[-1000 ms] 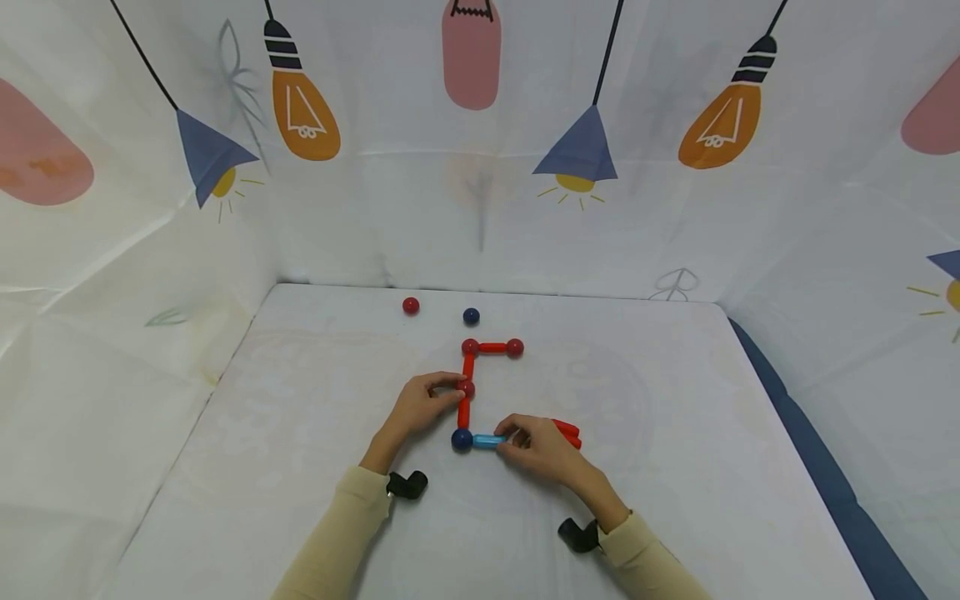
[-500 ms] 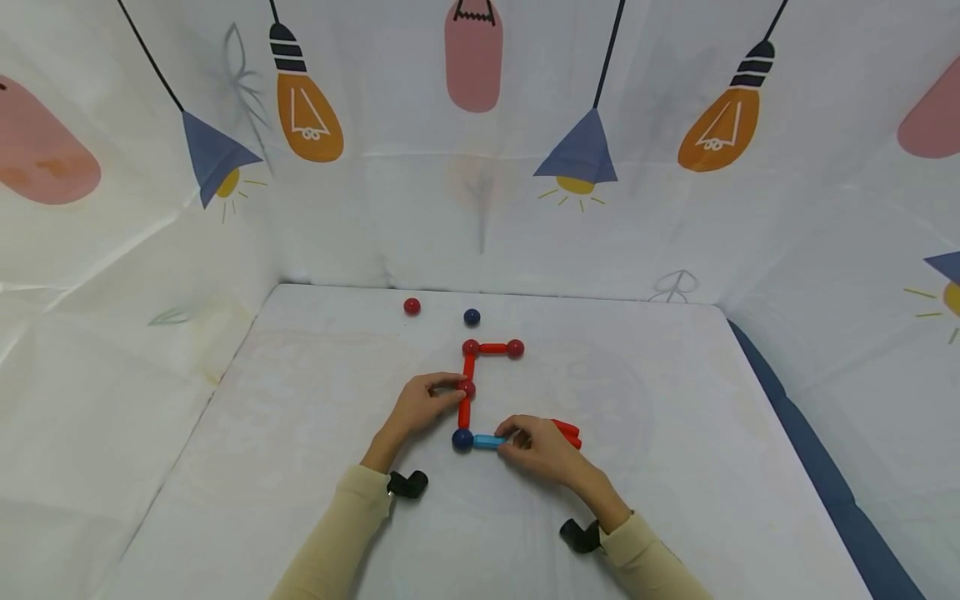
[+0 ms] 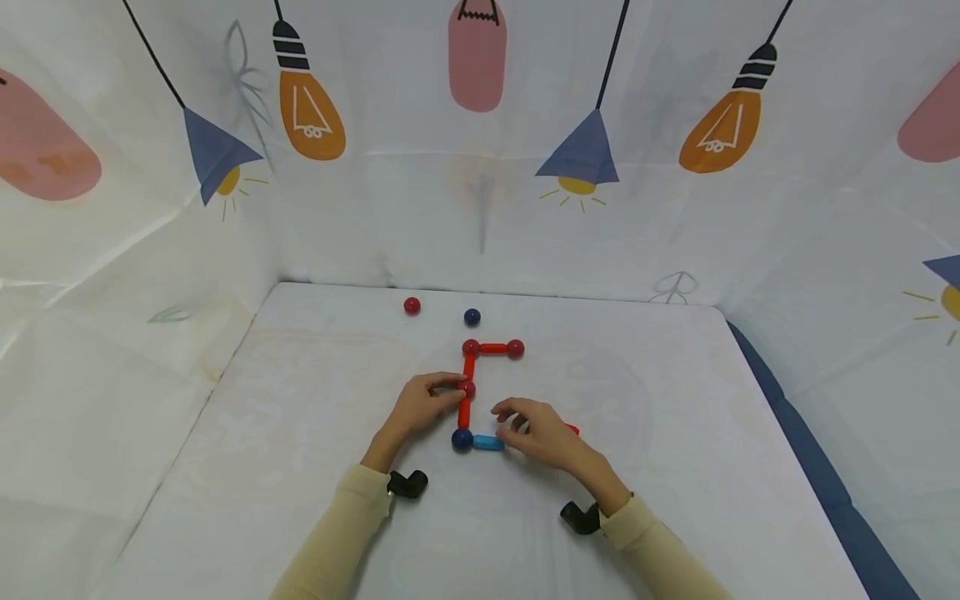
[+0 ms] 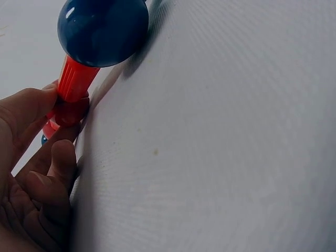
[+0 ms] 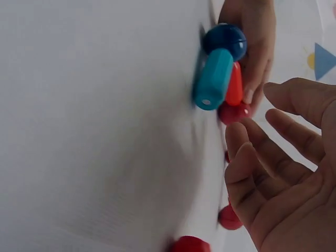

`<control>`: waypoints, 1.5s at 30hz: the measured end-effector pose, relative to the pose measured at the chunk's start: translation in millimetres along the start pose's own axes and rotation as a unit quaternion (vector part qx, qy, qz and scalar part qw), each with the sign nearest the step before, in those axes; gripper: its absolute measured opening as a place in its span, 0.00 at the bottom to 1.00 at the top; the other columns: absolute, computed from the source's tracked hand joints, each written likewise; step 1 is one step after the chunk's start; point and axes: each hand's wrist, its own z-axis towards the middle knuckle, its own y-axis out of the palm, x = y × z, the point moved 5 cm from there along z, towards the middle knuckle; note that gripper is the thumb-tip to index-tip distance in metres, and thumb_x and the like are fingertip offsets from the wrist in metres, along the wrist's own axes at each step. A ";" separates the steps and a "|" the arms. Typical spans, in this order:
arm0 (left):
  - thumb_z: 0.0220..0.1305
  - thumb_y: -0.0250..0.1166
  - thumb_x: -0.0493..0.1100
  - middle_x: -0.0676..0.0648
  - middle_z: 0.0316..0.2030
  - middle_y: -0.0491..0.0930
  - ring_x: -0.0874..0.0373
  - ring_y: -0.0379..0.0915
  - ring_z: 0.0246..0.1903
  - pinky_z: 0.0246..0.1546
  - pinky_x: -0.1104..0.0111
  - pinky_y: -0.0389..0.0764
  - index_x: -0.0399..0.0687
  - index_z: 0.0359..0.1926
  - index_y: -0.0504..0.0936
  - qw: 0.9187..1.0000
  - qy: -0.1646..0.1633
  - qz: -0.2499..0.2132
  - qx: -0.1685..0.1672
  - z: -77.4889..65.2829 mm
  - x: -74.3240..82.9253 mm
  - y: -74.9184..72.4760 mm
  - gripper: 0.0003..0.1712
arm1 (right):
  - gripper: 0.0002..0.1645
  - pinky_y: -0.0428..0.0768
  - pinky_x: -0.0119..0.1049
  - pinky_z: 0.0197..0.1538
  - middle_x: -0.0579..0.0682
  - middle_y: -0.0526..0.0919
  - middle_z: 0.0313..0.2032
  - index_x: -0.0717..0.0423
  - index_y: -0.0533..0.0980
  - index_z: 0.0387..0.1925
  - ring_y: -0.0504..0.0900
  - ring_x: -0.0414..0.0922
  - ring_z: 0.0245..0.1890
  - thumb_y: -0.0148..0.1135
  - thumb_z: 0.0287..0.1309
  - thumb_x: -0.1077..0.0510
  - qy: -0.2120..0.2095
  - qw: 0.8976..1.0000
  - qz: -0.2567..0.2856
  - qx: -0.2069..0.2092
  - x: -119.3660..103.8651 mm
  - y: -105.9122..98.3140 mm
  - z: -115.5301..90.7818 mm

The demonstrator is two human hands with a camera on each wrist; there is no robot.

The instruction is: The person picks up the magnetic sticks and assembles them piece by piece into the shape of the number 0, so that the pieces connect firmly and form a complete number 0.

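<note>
On the white table, red rods and balls form a bracket-shaped chain. My left hand [image 3: 420, 404] pinches it around the middle red ball [image 3: 468, 389], its thumb by the lower red rod [image 3: 464, 413]. At the near corner, a dark blue ball [image 3: 462, 439] joins that rod to a light blue rod [image 5: 214, 79] pointing right. Fingers parted and loosely bent, my right hand [image 3: 542, 433] hovers at the light blue rod's free end and holds nothing. The far corner's red ball [image 3: 471, 347] carries another red rod [image 3: 492, 348], ending in a red ball [image 3: 515, 349].
A loose red ball [image 3: 412, 306] and a loose dark blue ball [image 3: 472, 317] lie near the table's back edge. Behind my right hand, a red piece [image 3: 574, 429] shows, mostly covered. A printed cloth [image 3: 420, 208] rises behind the table.
My right hand has let go of the light blue rod and lifted slightly away, covering more of the red pieces behind it. My left hand keeps its grip in place.
</note>
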 end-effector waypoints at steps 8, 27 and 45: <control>0.66 0.71 0.53 0.56 0.55 0.86 0.57 0.76 0.52 0.51 0.63 0.76 0.62 0.55 0.88 1.000 -0.003 0.001 -0.001 -0.5 0.1 1.1 0.17 | 0.22 0.85 0.48 0.52 0.57 0.86 0.50 0.60 0.78 0.60 0.86 0.45 0.44 0.66 0.68 0.57 -0.025 0.999 -0.020 0.000 -6.5 -20.4 21.5; 0.66 0.71 0.53 0.56 0.55 0.86 0.56 0.77 0.56 0.55 0.60 0.76 0.61 0.55 0.88 1.000 0.011 -0.007 -0.003 -0.3 0.8 -1.0 0.18 | 0.25 0.84 0.46 0.54 0.57 0.85 0.53 0.59 0.76 0.62 0.83 0.51 0.49 0.67 0.67 0.55 -0.012 0.996 -0.092 0.001 2.6 -54.5 97.0; 0.66 0.71 0.52 0.55 0.56 0.86 0.56 0.77 0.56 0.56 0.59 0.76 0.60 0.56 0.88 1.000 0.008 -0.007 -0.010 0.4 1.3 -0.8 0.18 | 0.28 0.80 0.51 0.60 0.60 0.82 0.59 0.57 0.74 0.65 0.82 0.58 0.57 0.67 0.67 0.53 0.063 0.994 -0.075 0.056 24.7 -70.4 154.6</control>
